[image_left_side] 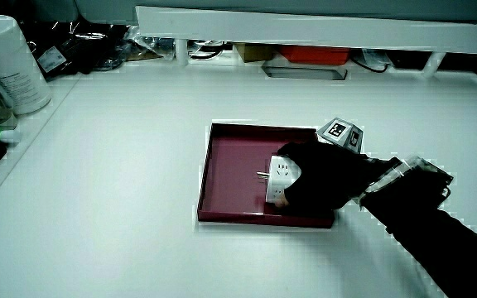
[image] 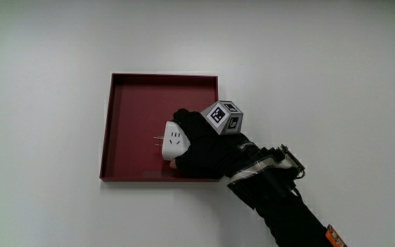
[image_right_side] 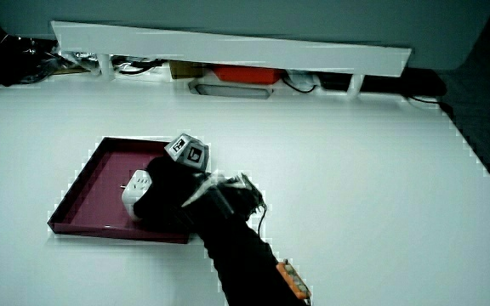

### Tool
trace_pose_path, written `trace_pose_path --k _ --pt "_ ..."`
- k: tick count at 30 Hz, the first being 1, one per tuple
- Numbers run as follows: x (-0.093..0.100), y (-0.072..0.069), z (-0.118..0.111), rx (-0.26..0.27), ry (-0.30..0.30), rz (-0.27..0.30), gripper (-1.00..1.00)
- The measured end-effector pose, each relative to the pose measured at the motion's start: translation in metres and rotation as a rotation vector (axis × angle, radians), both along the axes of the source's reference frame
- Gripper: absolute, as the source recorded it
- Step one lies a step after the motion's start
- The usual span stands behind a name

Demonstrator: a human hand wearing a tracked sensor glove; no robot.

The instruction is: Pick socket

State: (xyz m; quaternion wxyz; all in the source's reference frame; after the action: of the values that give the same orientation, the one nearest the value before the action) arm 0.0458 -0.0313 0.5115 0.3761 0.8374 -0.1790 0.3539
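A wide white table (image: pixel 46 55) carries a shallow square dark-red tray (image: pixel 132 103). Over the tray's nearer part, the black-gloved hand (image: pixel 204 144) has its fingers clamped on a small white plastic socket (image: pixel 174 140), whose metal pins point away from the palm.

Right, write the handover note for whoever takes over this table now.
Hand: over the red tray, at the edge nearer the person, grip closed around the white socket.
Socket: inside the tray, prongs pointing away from the hand; also seen in both side views. Whether it is off the tray floor cannot be told.
Done: socket reached and grasped.
Left: lift it clear of the tray.
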Motion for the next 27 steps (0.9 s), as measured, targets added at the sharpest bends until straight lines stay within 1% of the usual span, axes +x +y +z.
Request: trace_pose_path --k 1,3,4,5,6,8,9,10,12,13,14,15,16,17,18,19,20,21,22,24,25,26,27 --pt "0.0 0.0 -0.002 0.001 -0.007 -0.007 1.0" --pt "0.001 0.0 0.0 -0.001 0.002 -0.01 1.0" --pt "0.0 0.0 -0.003 -0.001 -0.001 -0.016 1.0" --pt "0.0 0.0 -0.004 -0.006 -0.019 -0.012 1.0" --pt "0.001 0.0 -0.003 -0.004 -0.015 -0.009 1.0" --pt "0.002 0.0 -0.011 0.008 -0.042 -0.014 1.0" --pt "0.003 -0.001 -0.011 0.01 -0.036 -0.013 1.0" --pt "0.003 -0.001 -0.016 0.019 -0.04 -0.01 1.0" --pt "0.005 -0.002 -0.025 0.015 -0.062 -0.024 1.0" --pt "0.006 -0.002 -0.026 0.011 -0.062 -0.032 1.0" --pt "0.007 -0.003 -0.032 0.017 -0.062 -0.035 1.0" --pt "0.008 -0.003 -0.034 0.013 -0.076 -0.052 1.0" --pt "0.011 -0.004 -0.034 0.015 -0.07 -0.044 1.0" --pt "0.013 -0.004 -0.039 0.012 -0.087 -0.046 1.0" --pt "0.016 -0.004 -0.041 0.017 -0.085 -0.059 1.0" --pt "0.018 -0.004 -0.045 0.027 -0.073 -0.045 1.0" --pt "0.021 -0.005 -0.039 -0.036 -0.146 -0.068 1.0" --pt "0.024 -0.005 -0.042 -0.033 -0.165 -0.066 1.0" --pt "0.027 -0.005 -0.045 -0.046 -0.172 -0.062 1.0" --pt "0.034 -0.006 -0.05 -0.015 -0.184 -0.06 1.0" --pt "0.038 -0.006 -0.052 -0.042 -0.208 -0.048 1.0" --pt "0.042 -0.005 -0.056 -0.05 -0.182 -0.036 1.0" --pt "0.045 -0.006 -0.059 -0.04 -0.172 -0.038 1.0"
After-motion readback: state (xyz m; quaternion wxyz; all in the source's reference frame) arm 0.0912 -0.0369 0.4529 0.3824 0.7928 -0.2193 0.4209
